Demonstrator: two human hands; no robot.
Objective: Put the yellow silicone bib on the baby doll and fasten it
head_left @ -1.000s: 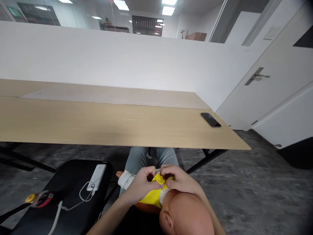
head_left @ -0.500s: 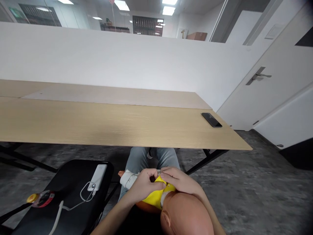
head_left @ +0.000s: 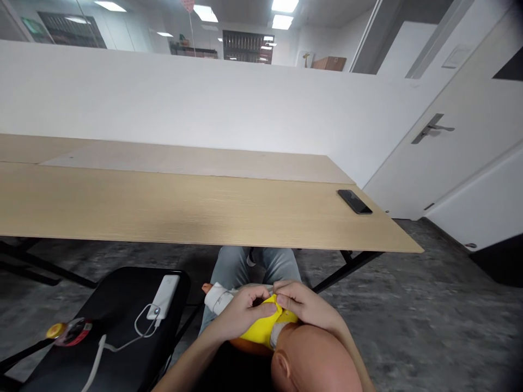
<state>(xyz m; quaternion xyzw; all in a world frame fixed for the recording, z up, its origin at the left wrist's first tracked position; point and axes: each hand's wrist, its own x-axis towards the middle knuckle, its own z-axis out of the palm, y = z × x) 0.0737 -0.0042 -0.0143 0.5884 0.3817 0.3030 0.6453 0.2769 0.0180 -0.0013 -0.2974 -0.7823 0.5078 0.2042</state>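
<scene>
A bald baby doll (head_left: 316, 359) lies on my lap with its head toward me at the lower right. It wears a yellow garment (head_left: 259, 329) with a pale collar, and a white sleeve or cuff (head_left: 217, 297) covers one limb at the left. My left hand (head_left: 239, 317) pinches the yellow cloth between thumb and curled fingers. Opposite it, my right hand (head_left: 304, 302) grips the same cloth near its edge, pulling up a small peak. The fingertips partly hide whatever fastening the garment has there.
A wooden table (head_left: 183, 212) stands ahead, with a black phone (head_left: 354, 201) near its right end. On the black chair (head_left: 122, 305) at left lie a white power bank (head_left: 163, 296) with a cable and a bottle (head_left: 72, 331) with a yellow cap.
My right hand's fingers have gone from lying flatter over the cloth to pinching it, raising a fold. The doll's head has shifted slightly right.
</scene>
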